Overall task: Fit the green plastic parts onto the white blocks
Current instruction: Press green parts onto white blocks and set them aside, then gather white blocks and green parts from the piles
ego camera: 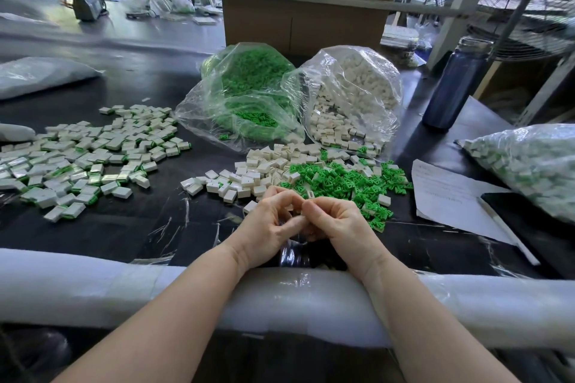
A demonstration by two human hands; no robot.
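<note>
bench [130, 227]: dark top, padded white front edge, bare patch left of the hands
green parts [342, 179]: loose pile beside white blocks [245, 177], just past the hands
left hand [267, 224], right hand [337, 222]: fingertips meeting, pinching something small, mostly hidden

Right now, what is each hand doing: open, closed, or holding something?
Left hand: fingers curled, pinching a small white block between both hands.
Right hand: fingers curled on the same block.
</note>
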